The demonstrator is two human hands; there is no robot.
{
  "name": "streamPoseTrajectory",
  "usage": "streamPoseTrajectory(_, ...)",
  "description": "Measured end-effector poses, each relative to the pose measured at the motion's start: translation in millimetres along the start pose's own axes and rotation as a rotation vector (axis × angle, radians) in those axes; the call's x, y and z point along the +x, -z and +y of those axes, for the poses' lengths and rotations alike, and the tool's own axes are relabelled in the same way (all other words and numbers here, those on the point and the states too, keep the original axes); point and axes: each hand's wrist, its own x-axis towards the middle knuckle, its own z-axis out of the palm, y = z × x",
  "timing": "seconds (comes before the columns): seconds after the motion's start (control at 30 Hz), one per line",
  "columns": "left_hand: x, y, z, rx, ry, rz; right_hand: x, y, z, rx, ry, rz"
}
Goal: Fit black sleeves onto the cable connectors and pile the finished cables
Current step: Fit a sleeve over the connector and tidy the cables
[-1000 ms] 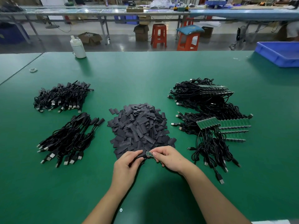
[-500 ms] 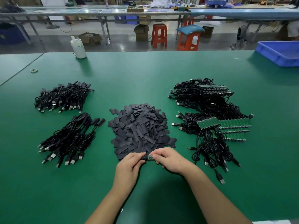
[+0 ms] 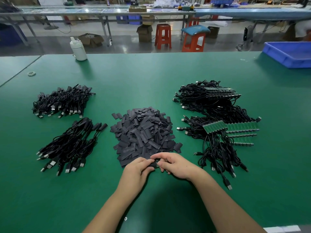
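A heap of flat black sleeves (image 3: 144, 132) lies in the middle of the green table. Just in front of it my left hand (image 3: 138, 170) pinches one black sleeve (image 3: 154, 163). My right hand (image 3: 175, 163) pinches the connector end of a cable at the sleeve's right end; the connector is almost hidden inside. The hands touch each other. Two piles of sleeved black cables lie at the left, a near pile (image 3: 70, 147) and a far pile (image 3: 62, 101). Unsleeved cables with green connector boards (image 3: 230, 128) are heaped at the right.
A white bottle (image 3: 78, 49) stands at the table's far left edge. A blue bin (image 3: 289, 54) sits at the far right corner. A small ring (image 3: 31, 73) lies far left. Red stools and benches stand beyond the table.
The green connector visible between my fingers earlier has slid almost fully into the black sleeve. Both hands have closed together.
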Motion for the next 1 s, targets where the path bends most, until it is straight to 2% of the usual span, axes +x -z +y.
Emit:
streamPoseTrajectory(0.23, 5, -2, 8, -0.046, 0.065, -0.005, 0, 2, -4, 0.007, 0.005, -0.022)
streamPoseTrajectory(0.37, 4, 0, 10, -0.041, 0.049, -0.002, -1, 5, -14, -0.014, -0.066, -0.019)
streamPoseTrajectory(0.53, 8, 2, 14, -0.066, 0.041, 0.075, -6, 18, -31, -0.307, -0.086, 0.041)
streamPoseTrajectory(0.67, 9, 6, 20, -0.139, 0.048, 0.134, -10, 20, -35, -0.149, -0.046, 0.054)
streamPoseTrajectory(0.77, 9, 8, 22, -0.189, 0.074, 0.123, -13, 18, -35, -0.041, -0.053, 0.075)
streamPoseTrajectory(1.0, 8, 6, 25, -0.125, 0.038, 0.094, -18, 13, -44, -0.083, -0.076, 0.092)
